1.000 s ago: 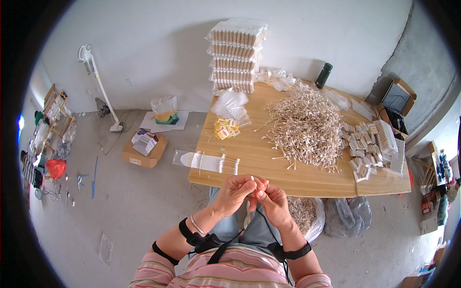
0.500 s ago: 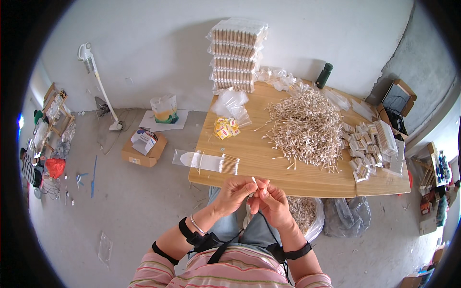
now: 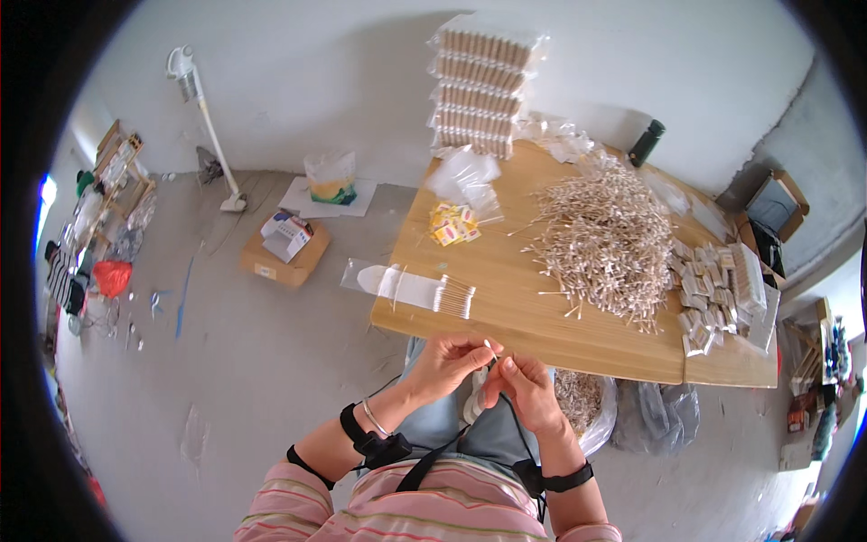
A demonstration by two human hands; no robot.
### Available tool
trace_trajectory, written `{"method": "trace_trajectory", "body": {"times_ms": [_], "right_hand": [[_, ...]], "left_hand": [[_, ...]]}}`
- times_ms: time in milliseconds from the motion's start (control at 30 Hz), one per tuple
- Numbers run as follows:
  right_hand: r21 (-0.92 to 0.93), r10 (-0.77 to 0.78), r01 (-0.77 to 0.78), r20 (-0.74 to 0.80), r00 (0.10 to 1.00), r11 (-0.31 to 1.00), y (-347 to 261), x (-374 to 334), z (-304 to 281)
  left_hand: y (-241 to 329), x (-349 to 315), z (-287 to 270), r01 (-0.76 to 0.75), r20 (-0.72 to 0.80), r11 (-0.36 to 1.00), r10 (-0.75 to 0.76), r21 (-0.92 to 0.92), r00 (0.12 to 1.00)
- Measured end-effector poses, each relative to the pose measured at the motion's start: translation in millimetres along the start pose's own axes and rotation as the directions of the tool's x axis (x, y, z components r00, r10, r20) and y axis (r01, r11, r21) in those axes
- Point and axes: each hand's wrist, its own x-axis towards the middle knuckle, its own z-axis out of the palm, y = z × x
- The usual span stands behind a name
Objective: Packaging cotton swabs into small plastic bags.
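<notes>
In front of the table's near edge, my left hand [image 3: 452, 361] pinches a cotton swab [image 3: 491, 349], one white tip showing above the fingers. Close beside it, my right hand [image 3: 526, 387] is closed, thumb against fingers, by the swab's lower end; whether it grips that end is hard to see. A row of cotton swabs [image 3: 453, 296] lies side by side on a white card strip [image 3: 415, 287] in a clear sleeve at the table's left edge. To the right rises a big loose heap of cotton swabs [image 3: 605, 235].
The wooden table [image 3: 524, 330] also bears small yellow-and-white cards [image 3: 453, 224], clear bags [image 3: 465, 179], a tall stack of packed swabs [image 3: 479, 86], a dark green bottle [image 3: 647, 143] and small swab packs [image 3: 709, 289]. Plastic bags [image 3: 657, 420] stand below; a cardboard box [image 3: 284, 253] sits left.
The view has shifted, so the table appears further right. My hands remain close together, with the swab now tilted the other way and my right fingers slightly lower.
</notes>
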Motion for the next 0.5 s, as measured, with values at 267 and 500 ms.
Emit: {"method": "trace_trajectory", "body": {"times_ms": [267, 500], "right_hand": [[-0.327, 0.105, -0.114, -0.046, 0.993, 0.938, 42, 31, -14], [-0.923, -0.335, 0.065, -0.072, 0.939, 0.380, 47, 111, -27]], "left_hand": [[-39, -14, -41, 0.220, -0.102, 0.973, -0.227, -0.071, 0.969], [-62, 11, -99, 0.187, -0.436, 0.957, -0.075, 0.220, 0.897]]}}
